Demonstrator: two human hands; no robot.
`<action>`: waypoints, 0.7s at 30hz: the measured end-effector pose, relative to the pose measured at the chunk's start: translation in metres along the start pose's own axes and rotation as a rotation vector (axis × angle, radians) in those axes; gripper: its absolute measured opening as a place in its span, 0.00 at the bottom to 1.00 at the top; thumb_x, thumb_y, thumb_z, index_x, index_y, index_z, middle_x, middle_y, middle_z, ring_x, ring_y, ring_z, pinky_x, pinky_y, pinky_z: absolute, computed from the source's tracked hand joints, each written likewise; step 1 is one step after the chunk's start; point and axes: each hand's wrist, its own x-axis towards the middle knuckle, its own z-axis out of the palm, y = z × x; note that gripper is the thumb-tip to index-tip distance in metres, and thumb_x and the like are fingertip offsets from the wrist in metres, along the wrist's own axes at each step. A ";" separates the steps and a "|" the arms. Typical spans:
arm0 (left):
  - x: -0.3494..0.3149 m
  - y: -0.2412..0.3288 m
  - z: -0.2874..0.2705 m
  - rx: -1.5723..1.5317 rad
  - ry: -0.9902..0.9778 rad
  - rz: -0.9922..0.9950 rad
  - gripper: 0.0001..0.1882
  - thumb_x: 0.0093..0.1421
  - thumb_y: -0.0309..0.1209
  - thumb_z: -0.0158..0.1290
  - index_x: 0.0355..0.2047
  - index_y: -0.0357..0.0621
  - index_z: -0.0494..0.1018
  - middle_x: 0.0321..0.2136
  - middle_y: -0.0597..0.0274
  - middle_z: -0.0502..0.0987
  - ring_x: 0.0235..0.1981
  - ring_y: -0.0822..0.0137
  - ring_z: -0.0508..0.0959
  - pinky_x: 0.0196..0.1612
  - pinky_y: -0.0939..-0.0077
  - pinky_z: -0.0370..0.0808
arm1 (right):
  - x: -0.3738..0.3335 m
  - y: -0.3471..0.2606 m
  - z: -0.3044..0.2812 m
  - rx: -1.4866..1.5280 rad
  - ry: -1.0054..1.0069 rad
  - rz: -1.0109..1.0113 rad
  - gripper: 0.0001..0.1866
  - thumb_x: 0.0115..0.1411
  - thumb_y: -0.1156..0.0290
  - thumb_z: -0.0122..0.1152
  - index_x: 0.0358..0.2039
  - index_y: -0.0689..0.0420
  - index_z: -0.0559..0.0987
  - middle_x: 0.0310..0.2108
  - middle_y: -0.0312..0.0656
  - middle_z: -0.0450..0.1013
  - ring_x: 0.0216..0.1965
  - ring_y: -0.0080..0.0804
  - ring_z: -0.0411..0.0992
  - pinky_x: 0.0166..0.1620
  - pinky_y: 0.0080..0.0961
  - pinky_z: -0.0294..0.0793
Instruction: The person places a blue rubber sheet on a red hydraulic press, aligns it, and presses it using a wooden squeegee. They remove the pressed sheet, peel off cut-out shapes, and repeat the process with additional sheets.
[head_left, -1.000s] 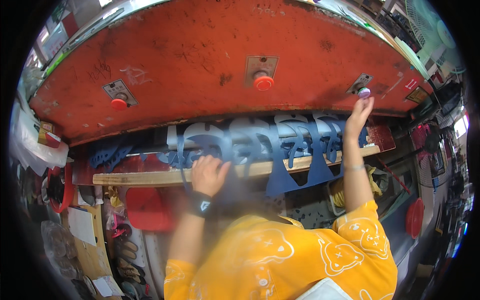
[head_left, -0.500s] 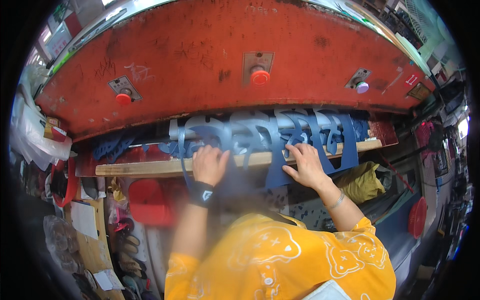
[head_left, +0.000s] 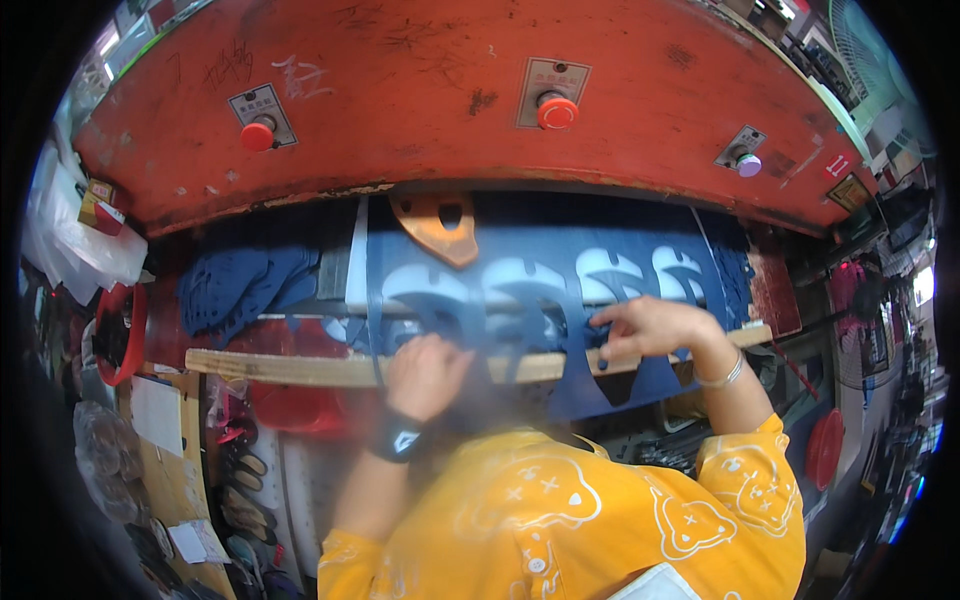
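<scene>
Head | lettered plates (head_left: 555,78), red machine (head_left: 400,110) | left grip (head_left: 428,376): can't judge | right grip (head_left: 657,328): fingers parted, by blue sheet (head_left: 590,225)

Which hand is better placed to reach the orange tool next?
Probably the left hand: it is just below the orange tool in view, while the right hand is farther off to the right.

Right fingers (head_left: 622,316) angled leftward

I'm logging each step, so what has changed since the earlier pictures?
The right hand came away from the pale purple button, down and leftward to the blue sheet. More sheet now shows, with an orange holed piece on it. The left hand stays by the wooden bar.
</scene>
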 end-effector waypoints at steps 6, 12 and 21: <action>0.010 0.000 -0.032 -0.710 0.575 -0.043 0.20 0.64 0.37 0.49 0.52 0.38 0.70 0.51 0.50 0.72 0.54 0.55 0.72 0.55 0.63 0.68 | 0.088 -0.075 0.011 -0.128 0.670 -0.347 0.48 0.48 0.48 0.68 0.64 0.58 0.60 0.62 0.57 0.58 0.60 0.54 0.60 0.58 0.44 0.63; 0.017 -0.008 0.006 -0.727 0.652 -0.073 0.35 0.66 0.38 0.42 0.67 0.33 0.44 0.67 0.42 0.46 0.69 0.51 0.48 0.69 0.61 0.44 | 0.136 -0.144 0.099 -0.199 0.730 -0.232 0.45 0.44 0.51 0.66 0.63 0.50 0.62 0.63 0.65 0.51 0.60 0.73 0.51 0.60 0.59 0.51; -0.043 -0.005 0.015 -0.718 0.476 -0.015 0.40 0.66 0.47 0.40 0.67 0.31 0.41 0.67 0.36 0.46 0.69 0.47 0.45 0.68 0.57 0.42 | 0.105 -0.133 0.140 0.179 0.829 -0.387 0.45 0.37 0.51 0.70 0.59 0.47 0.70 0.64 0.65 0.50 0.60 0.65 0.54 0.60 0.50 0.55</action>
